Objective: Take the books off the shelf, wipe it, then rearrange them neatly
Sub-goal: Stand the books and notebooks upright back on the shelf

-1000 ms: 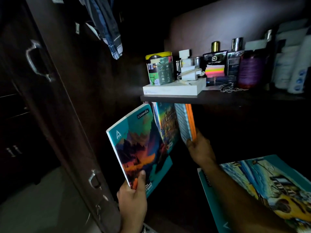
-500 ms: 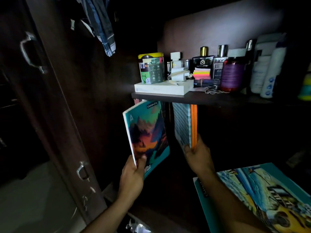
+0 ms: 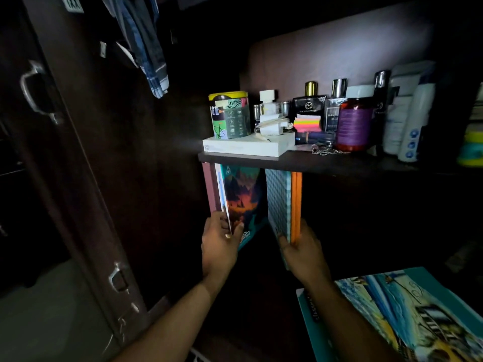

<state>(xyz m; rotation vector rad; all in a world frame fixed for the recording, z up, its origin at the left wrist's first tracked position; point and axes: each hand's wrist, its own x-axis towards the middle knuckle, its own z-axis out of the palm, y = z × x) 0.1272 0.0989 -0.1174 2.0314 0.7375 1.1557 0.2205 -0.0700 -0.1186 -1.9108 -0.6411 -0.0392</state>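
Hands are both under the dark upper shelf point(image 3: 339, 164), inside a dim cupboard. Left hand point(image 3: 219, 246) grips the lower corner of the teal notebook point(image 3: 243, 202) with the mountain-sunset cover — thumb on the front, fingers curled behind. That notebook stands upright just under the shelf's left end, beside a pink-edged book point(image 3: 209, 189) further left; whether the two touch is hard to tell in the dark. Right hand point(image 3: 304, 253) holds the bottom of the orange-spined books point(image 3: 287, 205), a small upright bunch with a grey patterned cover facing left, fingers wrapped round the lower edge. A dark gap separates this bunch from the teal notebook. Lower shelf they stand on is too dark to make out.

Another notebook point(image 3: 407, 317), teal with a blue and yellow picture, lies flat at the bottom right corner of the view, near the right forearm.

On top of the upper shelf: white flat box point(image 3: 248, 146) at the left front edge, yellow-lidded tin point(image 3: 228, 114) and white charger point(image 3: 271, 124) on it; perfume bottles point(image 3: 309, 100), purple-labelled jar point(image 3: 354, 124), white tubes point(image 3: 410, 111) along the back towards the right. Cupboard door point(image 3: 65, 152) with metal handle hangs open on the left — striped cloth point(image 3: 146, 43) dangles above.
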